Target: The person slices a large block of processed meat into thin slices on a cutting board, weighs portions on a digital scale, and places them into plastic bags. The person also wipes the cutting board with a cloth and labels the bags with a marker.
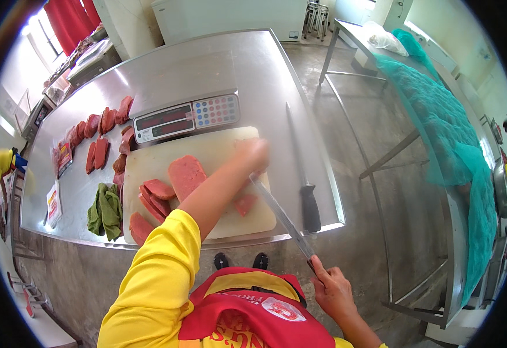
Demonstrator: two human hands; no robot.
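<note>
While in right hand [333, 292], knife [284, 218] aslant

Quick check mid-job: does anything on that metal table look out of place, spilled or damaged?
I see nothing spilled or damaged. The one untidy item is the green cloth, crumpled on the metal table left of the cutting board, with meat slices lying close by.
</note>
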